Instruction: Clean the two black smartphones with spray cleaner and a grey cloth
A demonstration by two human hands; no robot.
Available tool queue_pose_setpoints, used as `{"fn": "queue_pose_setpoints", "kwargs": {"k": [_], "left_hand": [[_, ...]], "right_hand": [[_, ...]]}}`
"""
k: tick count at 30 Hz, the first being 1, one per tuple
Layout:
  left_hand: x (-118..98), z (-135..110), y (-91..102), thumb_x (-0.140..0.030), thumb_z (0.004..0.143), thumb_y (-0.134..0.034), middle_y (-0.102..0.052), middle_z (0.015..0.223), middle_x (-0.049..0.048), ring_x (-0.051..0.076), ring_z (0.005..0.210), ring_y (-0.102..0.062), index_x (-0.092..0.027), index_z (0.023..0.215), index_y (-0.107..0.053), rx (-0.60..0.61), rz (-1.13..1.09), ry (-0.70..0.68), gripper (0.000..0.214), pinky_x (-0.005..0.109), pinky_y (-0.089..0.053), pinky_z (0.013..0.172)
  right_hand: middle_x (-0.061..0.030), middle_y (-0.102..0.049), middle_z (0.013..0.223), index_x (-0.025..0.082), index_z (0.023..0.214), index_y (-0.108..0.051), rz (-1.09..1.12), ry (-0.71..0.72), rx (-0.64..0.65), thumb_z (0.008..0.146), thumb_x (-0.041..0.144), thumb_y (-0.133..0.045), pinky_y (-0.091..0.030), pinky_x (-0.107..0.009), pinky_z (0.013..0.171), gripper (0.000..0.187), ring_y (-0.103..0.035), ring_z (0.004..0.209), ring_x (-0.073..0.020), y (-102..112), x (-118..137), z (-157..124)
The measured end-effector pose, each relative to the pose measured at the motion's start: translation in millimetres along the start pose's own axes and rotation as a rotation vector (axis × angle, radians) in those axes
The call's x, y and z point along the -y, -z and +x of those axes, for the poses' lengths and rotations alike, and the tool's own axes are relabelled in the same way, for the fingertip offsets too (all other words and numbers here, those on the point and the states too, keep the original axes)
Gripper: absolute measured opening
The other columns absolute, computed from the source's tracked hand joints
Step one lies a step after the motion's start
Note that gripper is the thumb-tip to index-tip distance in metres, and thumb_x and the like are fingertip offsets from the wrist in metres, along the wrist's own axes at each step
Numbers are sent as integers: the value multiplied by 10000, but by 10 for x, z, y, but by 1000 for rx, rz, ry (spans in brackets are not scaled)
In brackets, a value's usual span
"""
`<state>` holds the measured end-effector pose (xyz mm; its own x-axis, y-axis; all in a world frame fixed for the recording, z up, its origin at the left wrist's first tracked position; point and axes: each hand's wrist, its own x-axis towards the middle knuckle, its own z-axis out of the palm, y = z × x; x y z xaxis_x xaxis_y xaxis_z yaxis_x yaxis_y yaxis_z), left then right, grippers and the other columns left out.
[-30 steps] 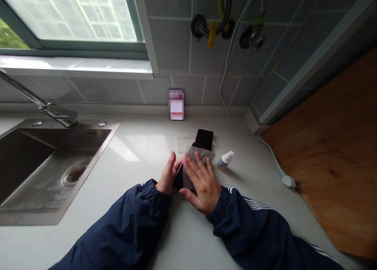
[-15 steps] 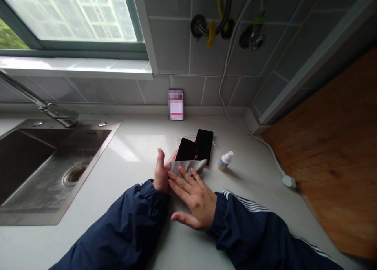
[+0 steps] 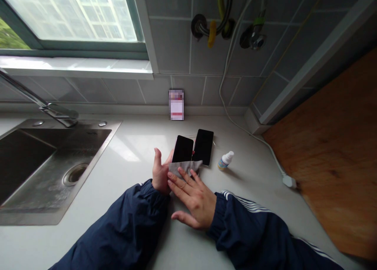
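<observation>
Two open hands: left hand (image 3: 161,172) against a gray cloth (image 3: 183,167), right hand (image 3: 194,202) spread on it

We are logging a navy sleeve (image 3: 259,238) carrying white stripes at lower right of the frame. At centre we are noting a grey cloth (image 3: 184,168) and two black phones (image 3: 182,149) (image 3: 204,146). We are recording a white worktop (image 3: 138,152), grey tiles (image 3: 173,42) with pale grout above, and an orange-brown wooden board (image 3: 332,156) with darker grain at right.
</observation>
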<state>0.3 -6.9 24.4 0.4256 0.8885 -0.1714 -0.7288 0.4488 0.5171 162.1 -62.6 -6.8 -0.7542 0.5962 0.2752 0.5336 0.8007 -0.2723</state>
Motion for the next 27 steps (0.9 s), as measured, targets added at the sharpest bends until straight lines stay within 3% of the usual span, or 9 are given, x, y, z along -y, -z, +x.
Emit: {"fn": "queue_pose_setpoints", "kwargs": {"k": [5, 11, 16, 21, 27], "left_hand": [[46, 1, 8, -880, 883, -319, -632, 1443, 183, 379, 1397, -540, -192, 1560, -457, 3, -15, 8, 975, 536, -385, 1174], [151, -11, 40, -867, 896, -325, -689, 1366, 175, 353, 1420, -527, -156, 1487, -540, -6, 8, 28, 949, 494, -315, 1232], [201, -41, 51, -838, 887, -442, -626, 1470, 161, 371, 1483, -451, -185, 1481, -558, 64, 26, 91, 891, 533, -277, 1258], [228, -35, 78, -768, 878, -574, -598, 1519, 105, 345, 1553, -337, -212, 1418, -642, 34, 153, 17, 778, 468, -216, 1298], [221, -9, 61, -725, 922, -547, -577, 1543, 84, 353, 1571, -287, -209, 1388, -679, 187, 329, -66, 707, 460, -162, 1311]], "right_hand": [[-131, -262, 1707, 118, 1651, -241, -48, -12, -15, 979, 585, -588, -263, -687, 1233, 888, -90, 1617, -360, -38, -4, 5], [-112, -184, 1730, 106, 1665, -171, -99, -54, -99, 1039, 622, -421, -268, -655, 1243, 849, -54, 1623, -343, -62, -51, -8], [-132, -180, 1732, 119, 1678, -28, -126, -129, -228, 1063, 598, -359, -255, -620, 1257, 847, -73, 1622, -341, -57, -112, -8], [-126, -172, 1738, 140, 1682, -1, -142, -223, -345, 1077, 555, -337, -224, -606, 1272, 806, -108, 1617, -345, -25, -157, 2], [-107, -135, 1749, 149, 1685, -31, -168, -292, -457, 1089, 550, -300, -216, -575, 1285, 767, -117, 1616, -346, 62, -199, 32]]}}
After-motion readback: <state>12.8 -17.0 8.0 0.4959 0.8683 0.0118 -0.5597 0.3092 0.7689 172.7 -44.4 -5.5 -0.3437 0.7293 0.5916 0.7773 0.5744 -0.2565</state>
